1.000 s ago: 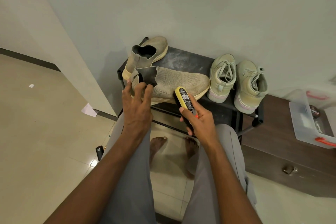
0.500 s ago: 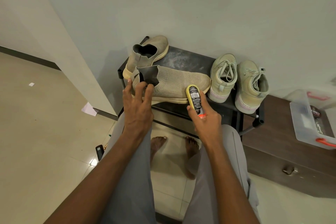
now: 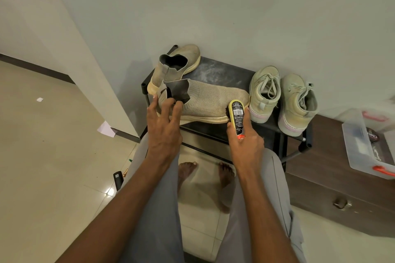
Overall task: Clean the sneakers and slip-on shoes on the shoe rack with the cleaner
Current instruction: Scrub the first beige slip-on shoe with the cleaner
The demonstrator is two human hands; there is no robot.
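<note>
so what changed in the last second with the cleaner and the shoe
The right hand carried the cleaner up and toward the toe of the near slip-on shoe, where its dark applicator end now meets the side. The left hand stayed gripping the heel opening; the sneakers did not move.

Person viewed from own head height. Both forearms bare to the frame edge; no sleeves, watch, rings or bands visible on the left hand [image 3: 163, 132] or the right hand [image 3: 245, 145]. Legs covered by light grey, smooth-fabric trousers [image 3: 265, 209], a seam line running down the right leg. Both feet [image 3: 187, 170] bare, no footwear.
</note>
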